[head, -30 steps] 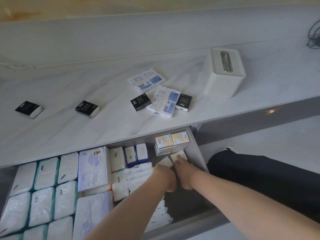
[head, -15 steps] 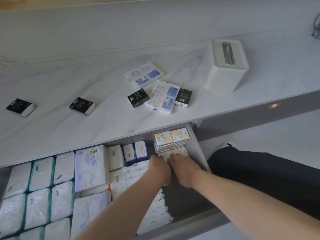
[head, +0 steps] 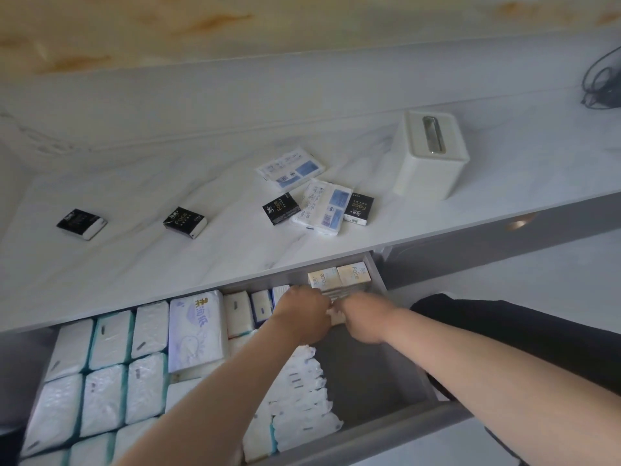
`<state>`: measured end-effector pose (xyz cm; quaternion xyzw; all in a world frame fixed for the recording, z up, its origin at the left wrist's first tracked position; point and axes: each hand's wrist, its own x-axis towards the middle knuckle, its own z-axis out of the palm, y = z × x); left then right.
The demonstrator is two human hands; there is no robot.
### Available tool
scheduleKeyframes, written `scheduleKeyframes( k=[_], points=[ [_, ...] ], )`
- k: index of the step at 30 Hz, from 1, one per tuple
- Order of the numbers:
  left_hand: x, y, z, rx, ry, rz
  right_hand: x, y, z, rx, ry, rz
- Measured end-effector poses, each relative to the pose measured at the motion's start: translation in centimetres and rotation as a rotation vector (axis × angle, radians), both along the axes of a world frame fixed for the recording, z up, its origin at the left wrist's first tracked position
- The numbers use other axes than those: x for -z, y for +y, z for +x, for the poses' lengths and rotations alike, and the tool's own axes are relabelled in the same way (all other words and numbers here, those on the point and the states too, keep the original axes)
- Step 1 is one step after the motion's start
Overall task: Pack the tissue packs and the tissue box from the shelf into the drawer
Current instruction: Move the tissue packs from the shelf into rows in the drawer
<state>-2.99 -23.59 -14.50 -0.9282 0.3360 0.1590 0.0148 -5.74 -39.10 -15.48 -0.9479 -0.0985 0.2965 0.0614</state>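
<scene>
Meeting over small packs [head: 337, 317] in drawer [head: 379, 371], left hand [head: 307, 317], right hand [head: 364, 319]

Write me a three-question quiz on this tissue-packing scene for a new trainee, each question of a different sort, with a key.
1. True or false: the white tissue box is already in the drawer.
2. How many small black tissue packs lie on the shelf?
3. Where are the left hand and right hand? A) on the shelf; B) inside the drawer, just in front of the beige packs; C) on the tissue box.

Key: 1. False, it stands on the shelf. 2. Four. 3. B.
</scene>
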Motion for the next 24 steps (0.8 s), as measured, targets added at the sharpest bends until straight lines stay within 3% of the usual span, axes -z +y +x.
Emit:
scheduleKeyframes(
  k=[4,7,10,14,20,24],
  points=[
    [-4.1,1.5,0.7,-0.201,0.016,-0.270,-6.0,-0.5,0.7,0.052,-0.303,0.098],
    [-6.8,2.1,2.0,-0.286,-0.077,-0.433,-8.8,-1.2,2.0,0.160,-0.525,0.187],
    [-8.6,2.4,4.3,-0.383,-0.172,-0.539,-10.3,-2.6,4.2,0.205,-0.631,0.171],
    [-8.9,2.4,8.1,-0.454,-0.241,-0.571,-10.4,-4.4,7.8,0.284,-0.603,0.091],
    [-7.6,2.2,11.4,-0.444,-0.263,-0.361,-8.2,-4.4,11.2,0.372,-0.470,0.116],
    [-7.0,2.8,12.2,-0.464,-0.254,-0.323,-7.7,-4.0,12.1,0.337,-0.491,-0.048]
  ],
)
